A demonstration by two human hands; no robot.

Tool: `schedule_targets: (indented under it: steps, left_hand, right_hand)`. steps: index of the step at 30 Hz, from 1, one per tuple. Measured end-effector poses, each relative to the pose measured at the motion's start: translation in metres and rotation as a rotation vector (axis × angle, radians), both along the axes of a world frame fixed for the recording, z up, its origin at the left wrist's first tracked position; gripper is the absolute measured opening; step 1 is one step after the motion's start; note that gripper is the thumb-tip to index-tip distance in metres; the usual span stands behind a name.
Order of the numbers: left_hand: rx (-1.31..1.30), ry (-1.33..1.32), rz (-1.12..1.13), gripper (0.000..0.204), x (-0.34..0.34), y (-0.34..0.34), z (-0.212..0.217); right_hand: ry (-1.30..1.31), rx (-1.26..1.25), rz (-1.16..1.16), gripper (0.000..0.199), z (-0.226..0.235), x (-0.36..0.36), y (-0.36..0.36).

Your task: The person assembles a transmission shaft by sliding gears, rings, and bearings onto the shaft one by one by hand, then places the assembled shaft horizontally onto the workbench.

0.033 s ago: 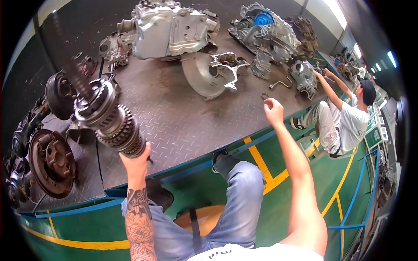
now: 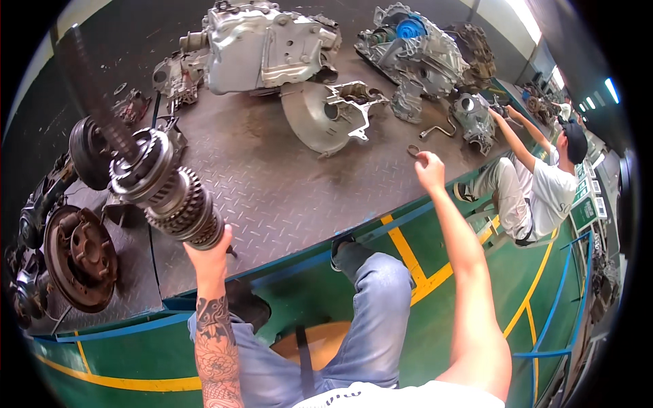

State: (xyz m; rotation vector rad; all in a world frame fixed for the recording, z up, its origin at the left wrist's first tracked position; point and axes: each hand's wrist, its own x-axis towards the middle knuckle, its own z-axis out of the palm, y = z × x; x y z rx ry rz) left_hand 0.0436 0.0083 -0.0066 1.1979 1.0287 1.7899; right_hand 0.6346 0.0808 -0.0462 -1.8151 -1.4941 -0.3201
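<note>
A gear shaft with several stacked toothed gears slants up and away from my left hand. My fingers wrap round its lower end, and its long thin end reaches toward the upper left. Over the table's front part, my right hand has its fingers pinched at a small metal ring. The ring shows at the fingertips; how much of it lies between them is hard to see. A bent metal rod lies just beyond that hand.
A large silver gearbox housing and a bell-shaped casing stand on the patterned metal table. Another gearbox with a blue part is farther right. Rusty brake drum at left. A co-worker sits at right, handling a casing.
My left hand and the gear shaft have shifted slightly left. My right hand has moved a little; its fingers stay closed near the ring.
</note>
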Motion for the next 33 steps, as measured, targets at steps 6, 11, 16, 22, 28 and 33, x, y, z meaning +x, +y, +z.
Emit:
schedule_targets:
  steps: [6,11,16,22,28,33]
  left_hand:
    - [-0.033,0.012,-0.001,0.043,-0.023,-0.001,-0.007]
    - [-0.177,0.014,0.002,0.033,-0.005,-0.014,0.009]
    - [-0.023,0.045,-0.012,0.039,-0.009,-0.006,0.003]
    - [0.055,0.042,-0.054,0.036,-0.008,-0.011,0.024]
    - [0.097,0.024,-0.021,0.038,-0.007,-0.012,0.022]
    - [0.074,0.135,-0.069,0.043,-0.004,-0.005,0.005]
  right_hand:
    - [-0.002,-0.257,-0.002,0.055,-0.015,0.039,0.084]
    - [-0.141,-0.528,-0.041,0.065,-0.019,0.053,0.102]
    - [0.273,-0.079,-0.254,0.069,0.011,0.027,0.086]
    - [0.671,0.500,0.721,0.050,0.174,-0.108,0.042]
    - [0.228,0.264,1.219,0.087,0.335,-0.313,-0.033]
    - [0.426,0.146,1.402,0.049,0.390,-0.404,-0.057]
